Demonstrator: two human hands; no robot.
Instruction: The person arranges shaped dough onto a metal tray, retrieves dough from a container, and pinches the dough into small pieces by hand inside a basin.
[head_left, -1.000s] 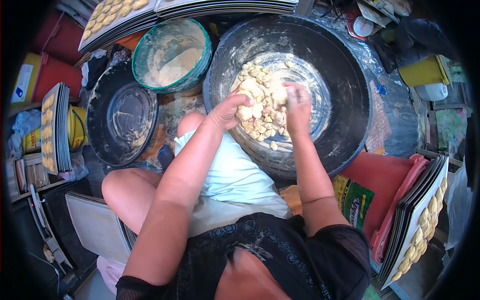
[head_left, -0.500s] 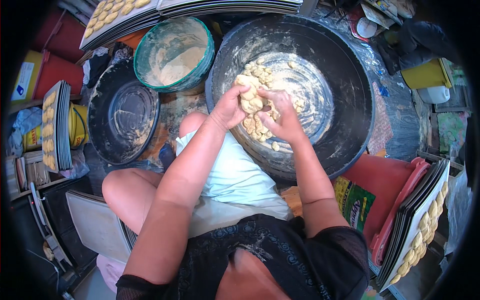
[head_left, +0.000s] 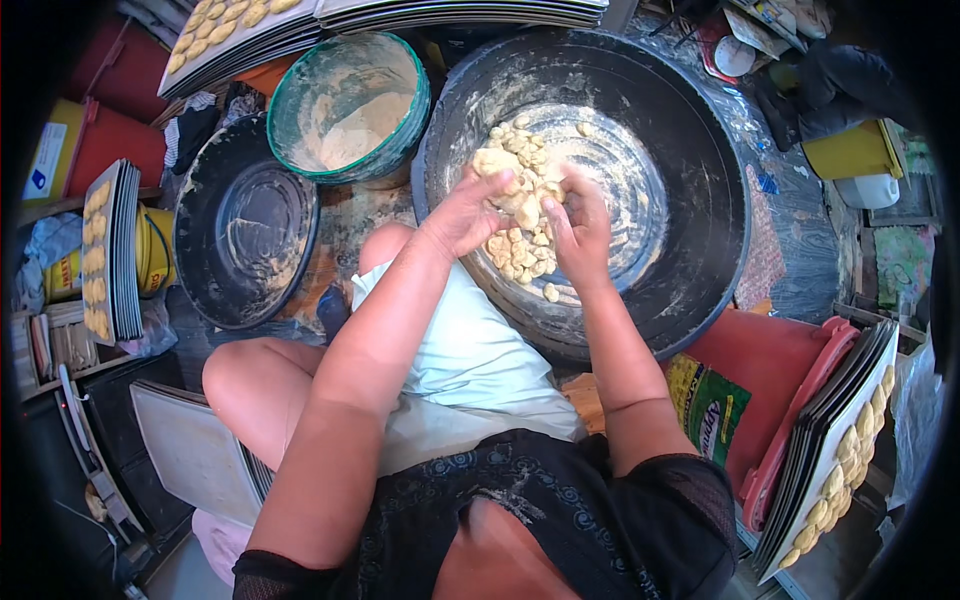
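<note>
Inside the big black tub (head_left: 690,180), my two hands grip soft, pale dough (head_left: 527,208) in irregular lumps. My left hand (head_left: 467,215) holds its left part, thumb over the top, fingers mostly hidden beneath. My right hand (head_left: 582,225) is curled round the right part with the thumb pressed on it. Below them, several small dough pieces (head_left: 522,256) lie on the tub's floury bottom, with a few more behind the held lumps.
A green bowl of flour (head_left: 345,130) and a shallow black basin (head_left: 245,235) stand left of the tub. Stacked trays with shaped dough lie at back left (head_left: 225,30), far left (head_left: 100,250) and right (head_left: 840,460). A red bin (head_left: 755,370) is at right, dark clothing (head_left: 830,90) at top right.
My right hand first moved across to the dough in my left hand, then turned more upright around its right side. The held dough now spreads further between both hands.
</note>
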